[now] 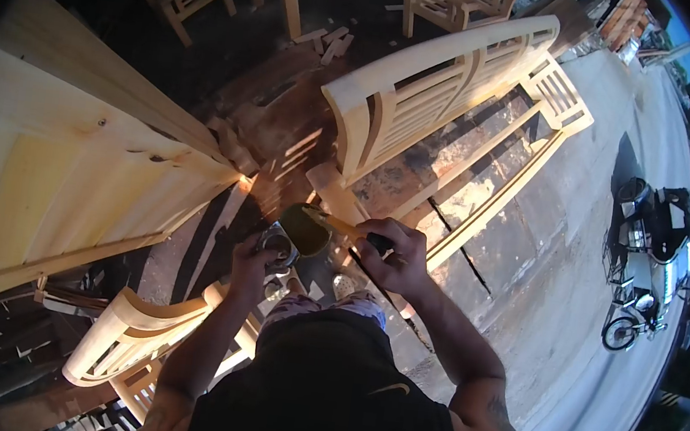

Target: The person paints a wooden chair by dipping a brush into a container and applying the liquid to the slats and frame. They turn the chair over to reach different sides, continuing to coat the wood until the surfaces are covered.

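Pale unfinished wood, head view: 1 slatted bench (452,100) stood just beyond both hands. Right hand (398,256) was closed in a fist around the handle of 1 paintbrush (309,228), with the dark brush head pointing toward the left hand (253,263). That hand was curled around 1 small tin (280,246), just beneath the brush head. 1 curved bench back (127,335) lay near the left forearm.
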`<state>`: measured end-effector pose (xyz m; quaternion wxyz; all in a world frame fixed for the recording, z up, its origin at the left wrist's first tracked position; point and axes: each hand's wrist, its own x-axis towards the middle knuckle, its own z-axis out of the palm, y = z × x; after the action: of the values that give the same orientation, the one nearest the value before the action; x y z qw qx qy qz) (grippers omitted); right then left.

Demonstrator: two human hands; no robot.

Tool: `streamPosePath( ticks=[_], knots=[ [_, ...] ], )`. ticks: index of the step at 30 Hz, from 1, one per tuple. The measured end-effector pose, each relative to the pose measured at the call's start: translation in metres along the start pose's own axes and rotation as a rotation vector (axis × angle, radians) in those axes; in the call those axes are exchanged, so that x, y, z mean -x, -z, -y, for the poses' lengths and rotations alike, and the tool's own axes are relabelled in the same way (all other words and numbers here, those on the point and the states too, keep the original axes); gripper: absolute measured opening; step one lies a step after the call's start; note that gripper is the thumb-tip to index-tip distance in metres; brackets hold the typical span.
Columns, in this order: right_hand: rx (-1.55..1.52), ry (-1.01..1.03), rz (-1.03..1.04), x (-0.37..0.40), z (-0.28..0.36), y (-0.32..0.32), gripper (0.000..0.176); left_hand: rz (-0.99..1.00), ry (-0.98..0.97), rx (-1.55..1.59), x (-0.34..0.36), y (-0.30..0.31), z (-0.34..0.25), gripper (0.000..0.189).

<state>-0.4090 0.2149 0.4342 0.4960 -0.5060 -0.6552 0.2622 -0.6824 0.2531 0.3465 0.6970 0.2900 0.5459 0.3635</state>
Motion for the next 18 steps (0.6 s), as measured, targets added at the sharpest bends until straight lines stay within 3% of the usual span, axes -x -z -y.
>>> streamPosePath(
  ticks=[4,7,11,18],
  knots=[
    [0.040,0.083,0.126,-0.009,-0.007,-0.024,0.033,0.108,0.027,-0.067,-0.033,0.008,-0.033,0.037],
    [0.159,0.002,0.124,-0.008,-0.006,-0.025,0.033,0.193,0.018,-0.145,-0.053,0.012,-0.055,0.038],
    [0.058,-0.266,0.002,0.007,0.000,-0.018,0.034,0.268,0.046,-0.171,-0.080,0.020,-0.060,0.039],
    [-0.083,-0.316,-0.237,0.037,-0.019,-0.008,0.029,0.320,0.131,-0.273,-0.094,-0.004,-0.067,0.042]
  ],
)
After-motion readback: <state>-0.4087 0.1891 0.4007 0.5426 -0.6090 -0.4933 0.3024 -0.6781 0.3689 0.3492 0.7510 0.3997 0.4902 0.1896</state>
